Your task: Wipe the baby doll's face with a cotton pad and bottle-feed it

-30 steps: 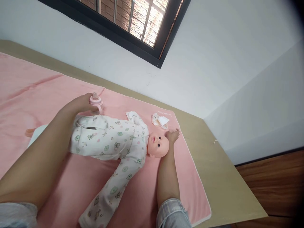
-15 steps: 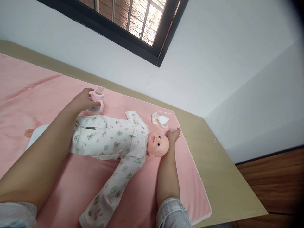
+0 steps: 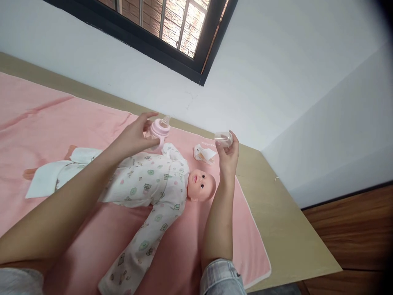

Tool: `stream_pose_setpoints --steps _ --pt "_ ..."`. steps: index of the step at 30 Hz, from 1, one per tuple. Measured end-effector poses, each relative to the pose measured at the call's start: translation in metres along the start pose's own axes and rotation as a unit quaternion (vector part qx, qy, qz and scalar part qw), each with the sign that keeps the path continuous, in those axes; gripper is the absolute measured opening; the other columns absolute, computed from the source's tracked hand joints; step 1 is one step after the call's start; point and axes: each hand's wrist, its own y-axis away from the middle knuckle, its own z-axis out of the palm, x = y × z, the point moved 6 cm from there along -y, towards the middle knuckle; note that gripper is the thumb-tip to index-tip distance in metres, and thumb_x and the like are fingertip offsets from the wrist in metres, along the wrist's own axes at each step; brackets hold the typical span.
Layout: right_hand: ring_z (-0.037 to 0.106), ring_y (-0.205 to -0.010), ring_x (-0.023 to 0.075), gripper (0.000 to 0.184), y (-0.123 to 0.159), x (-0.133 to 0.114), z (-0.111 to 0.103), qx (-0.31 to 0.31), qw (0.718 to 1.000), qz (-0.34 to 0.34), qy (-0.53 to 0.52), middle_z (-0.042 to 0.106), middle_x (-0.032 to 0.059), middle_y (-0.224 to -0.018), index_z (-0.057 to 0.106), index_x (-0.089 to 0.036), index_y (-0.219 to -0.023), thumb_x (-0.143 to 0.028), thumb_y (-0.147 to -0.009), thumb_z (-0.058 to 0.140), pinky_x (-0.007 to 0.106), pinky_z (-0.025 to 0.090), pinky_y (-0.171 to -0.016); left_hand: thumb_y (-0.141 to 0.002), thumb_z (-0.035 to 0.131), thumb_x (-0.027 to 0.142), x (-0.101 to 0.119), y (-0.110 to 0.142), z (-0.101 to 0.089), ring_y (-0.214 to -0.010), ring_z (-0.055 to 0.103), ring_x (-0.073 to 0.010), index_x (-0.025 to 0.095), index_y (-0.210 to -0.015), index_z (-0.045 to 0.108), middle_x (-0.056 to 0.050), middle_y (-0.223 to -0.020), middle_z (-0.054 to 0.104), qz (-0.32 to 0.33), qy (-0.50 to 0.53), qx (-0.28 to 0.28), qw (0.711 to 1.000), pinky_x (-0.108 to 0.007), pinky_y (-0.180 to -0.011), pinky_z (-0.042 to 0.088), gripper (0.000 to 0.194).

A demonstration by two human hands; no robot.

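Observation:
A baby doll (image 3: 201, 185) in a white printed sleepsuit (image 3: 150, 182) lies on its back on a pink blanket (image 3: 39, 123), head to the right. My left hand (image 3: 135, 137) is raised above the doll's chest and grips a pink baby bottle (image 3: 159, 129), with its teat pointing up and right. My right hand (image 3: 229, 153) is lifted beyond the doll's head and pinches a small clear bottle cap (image 3: 223, 138) between its fingertips.
A crumpled white packet (image 3: 204, 153) lies on the blanket's far corner. The blanket covers a tan table (image 3: 276, 221) set against a white wall, under a dark-framed window (image 3: 172, 37). Wooden floor (image 3: 362, 233) shows to the right.
My left hand lifted the pink bottle from beside the doll's body and carried it right, toward the head. My right hand rose from the blanket holding the clear cap.

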Motion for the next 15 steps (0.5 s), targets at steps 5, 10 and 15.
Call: stream_pose_setpoints --steps 5,10,15 --pt "0.052 -0.127 0.0206 0.074 0.030 -0.049 0.041 -0.110 0.993 -0.027 -0.009 0.047 0.0062 -0.142 0.028 -0.035 -0.147 -0.050 -0.083 0.061 0.042 0.046 -0.107 -0.075 0.061 0.032 0.037 0.026 0.025 -0.109 0.060 -0.0306 0.029 -0.145 0.034 -0.006 -0.135 0.055 0.043 -0.076 -0.052 0.995 -0.039 -0.084 0.050 0.076" --pt "0.046 -0.133 0.0212 0.066 0.047 -0.062 0.060 -0.186 0.982 -0.025 0.002 0.044 0.0027 -0.146 0.037 -0.035 -0.143 -0.049 -0.084 0.062 0.043 0.043 -0.110 -0.075 0.060 0.037 0.049 0.036 0.033 -0.100 0.064 -0.0312 0.029 -0.146 0.032 -0.007 -0.129 0.058 0.098 -0.146 -0.044 0.983 -0.043 -0.085 0.050 0.077" --pt "0.046 -0.133 0.0223 0.066 0.053 -0.057 0.072 -0.245 0.969 0.002 0.003 0.046 0.0026 -0.144 0.039 -0.035 -0.142 -0.049 -0.082 0.064 0.044 0.046 -0.108 -0.078 0.059 0.041 0.054 0.040 0.028 -0.108 0.061 -0.0343 0.026 -0.147 0.031 -0.010 -0.130 0.058 0.110 -0.177 -0.024 0.978 -0.045 -0.088 0.049 0.076"
